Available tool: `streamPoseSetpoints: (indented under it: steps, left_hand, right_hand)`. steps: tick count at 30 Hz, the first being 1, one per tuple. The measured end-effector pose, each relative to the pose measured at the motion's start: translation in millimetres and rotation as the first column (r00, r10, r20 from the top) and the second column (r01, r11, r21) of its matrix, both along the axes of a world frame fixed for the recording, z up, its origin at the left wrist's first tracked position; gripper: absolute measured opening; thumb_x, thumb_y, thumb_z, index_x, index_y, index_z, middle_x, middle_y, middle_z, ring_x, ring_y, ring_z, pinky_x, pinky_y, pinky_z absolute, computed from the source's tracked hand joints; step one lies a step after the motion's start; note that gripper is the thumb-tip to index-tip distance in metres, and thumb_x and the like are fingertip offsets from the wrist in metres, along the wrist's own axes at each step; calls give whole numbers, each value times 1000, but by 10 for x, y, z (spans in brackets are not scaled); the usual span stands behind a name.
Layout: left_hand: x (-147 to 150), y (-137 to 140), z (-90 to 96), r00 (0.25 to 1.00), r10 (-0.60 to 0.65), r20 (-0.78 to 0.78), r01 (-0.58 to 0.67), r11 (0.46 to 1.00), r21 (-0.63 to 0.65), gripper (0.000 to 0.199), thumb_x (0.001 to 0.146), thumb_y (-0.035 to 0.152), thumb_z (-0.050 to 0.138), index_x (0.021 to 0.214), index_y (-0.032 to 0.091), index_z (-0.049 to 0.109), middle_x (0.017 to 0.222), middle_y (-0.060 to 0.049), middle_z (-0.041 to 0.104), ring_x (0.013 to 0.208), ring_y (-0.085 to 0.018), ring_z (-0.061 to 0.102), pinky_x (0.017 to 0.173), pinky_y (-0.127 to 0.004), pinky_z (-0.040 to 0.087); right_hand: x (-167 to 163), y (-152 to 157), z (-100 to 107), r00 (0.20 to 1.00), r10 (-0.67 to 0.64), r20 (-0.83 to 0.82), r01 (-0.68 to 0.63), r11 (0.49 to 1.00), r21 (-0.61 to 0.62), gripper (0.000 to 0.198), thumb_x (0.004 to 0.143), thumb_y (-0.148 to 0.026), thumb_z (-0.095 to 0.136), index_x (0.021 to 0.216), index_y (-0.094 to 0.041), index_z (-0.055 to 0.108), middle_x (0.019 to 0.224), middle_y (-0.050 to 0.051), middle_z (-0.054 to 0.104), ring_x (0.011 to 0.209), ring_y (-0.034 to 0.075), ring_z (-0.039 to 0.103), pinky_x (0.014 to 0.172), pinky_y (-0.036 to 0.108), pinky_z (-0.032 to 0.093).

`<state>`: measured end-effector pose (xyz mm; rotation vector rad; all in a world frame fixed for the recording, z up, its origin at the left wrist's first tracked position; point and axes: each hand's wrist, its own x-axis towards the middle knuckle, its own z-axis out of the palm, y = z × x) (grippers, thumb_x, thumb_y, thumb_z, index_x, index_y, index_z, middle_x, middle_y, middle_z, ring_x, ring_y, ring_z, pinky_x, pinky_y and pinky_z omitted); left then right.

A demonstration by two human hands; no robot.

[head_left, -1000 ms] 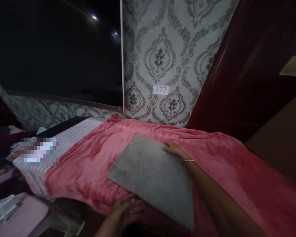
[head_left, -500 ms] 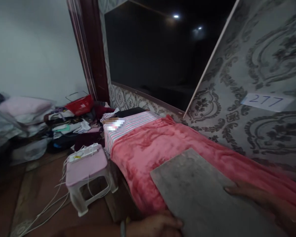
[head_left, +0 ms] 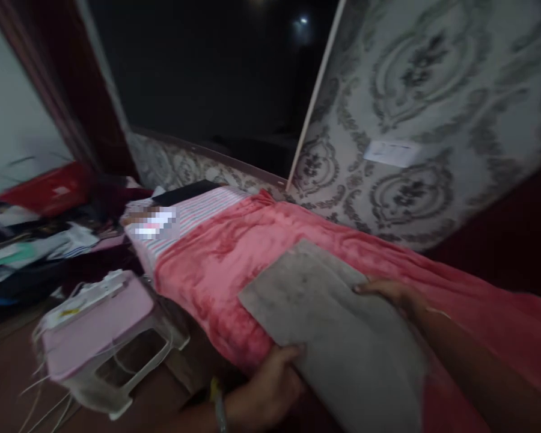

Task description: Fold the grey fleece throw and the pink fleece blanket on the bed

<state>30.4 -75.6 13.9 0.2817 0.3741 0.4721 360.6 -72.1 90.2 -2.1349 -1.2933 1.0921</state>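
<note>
Between my two hands is a flat grey sheet (head_left: 333, 325), roughly rectangular, over a surface covered with a pink plush blanket (head_left: 216, 282). I cannot tell whether it is stiff cloth or board. My left hand (head_left: 273, 385) grips its near left edge, thumb on top and the other fingers underneath. At the far right edge, my right hand (head_left: 394, 294) holds it with the thumb on top; its other fingers are hidden below. A striped cloth (head_left: 207, 207) shows beyond the blanket.
A pink-topped stool (head_left: 103, 322) with a white power strip (head_left: 88, 297) and cables stands at left. Behind it are piled clothes and a red basket (head_left: 49, 189). A large dark screen (head_left: 216, 78) and a paper label (head_left: 392, 153) are on the patterned wall.
My view has turned right, so the stool and basket sit further left. Both hands and the grey sheet appear higher in view, with more of my hands showing.
</note>
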Motion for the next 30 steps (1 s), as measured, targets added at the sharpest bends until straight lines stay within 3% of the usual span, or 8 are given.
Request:
streamPoseSetpoints:
  steps: [1,4,9,13,17,20,27,30]
  left_hand:
    - [13,4,40,998,31,-61,-33,999,-41,55,78,21,73,130,12,61,130,-17,69,130,-30,61,119,-44,42]
    - [60,50,192,962,94,-256,-117,990,-76,50,79,15,70,127,13,61,122,-14,72,119,-28,67,112,-41,50]
    - [-24,297,552,888,181,-423,-145,983,117,35,72,11,72,107,17,68,96,-8,77,96,-24,73,93,-36,60]
    - [-189,655,799,858,206,-470,-76,957,281,26,67,13,74,93,14,71,78,-7,75,72,-23,72,70,-31,62]
    - [-284,898,740,796,133,-590,45,960,278,16,71,13,70,87,11,71,67,-8,72,55,-20,66,55,-29,57]
    - [-322,937,591,772,151,-617,31,961,275,16,71,7,69,86,12,71,65,-6,71,52,-18,64,53,-26,56]
    - [-378,992,545,800,108,-590,46,969,241,15,76,2,65,86,11,71,69,-7,73,55,-17,67,58,-26,60]
    - [-431,1064,581,814,79,-576,99,958,271,15,77,2,65,87,10,71,76,-9,75,59,-18,70,60,-26,61]
  right_hand:
    - [-56,-8,55,986,-39,-162,27,997,-79,48,78,-39,62,120,-16,70,101,13,78,91,29,75,83,45,59]
    - [-163,-32,192,909,-142,-391,121,990,-77,49,75,-32,64,120,-14,68,107,14,77,95,28,74,89,43,57]
    - [-197,-244,309,843,-116,-526,240,955,174,52,67,-29,76,116,-15,68,105,12,78,88,25,73,84,36,59]
    - [-324,-629,114,718,-64,-693,378,872,311,48,64,-28,84,109,-19,69,100,8,78,81,22,73,82,34,59]
    - [-685,-989,-380,525,-189,-830,522,842,138,27,73,-30,78,96,-18,70,92,8,78,80,23,74,86,37,59]
    - [-914,-1089,-646,410,-276,-869,597,802,27,22,76,-29,75,94,-18,70,89,8,78,78,22,74,84,36,60]
    - [-1041,-1016,-636,407,-220,-887,620,780,91,41,61,-23,80,101,-20,68,88,6,77,74,24,72,77,39,60]
    - [-1168,-991,-619,412,-169,-895,664,729,168,48,56,-23,79,102,-21,68,87,5,77,77,25,72,80,42,58]
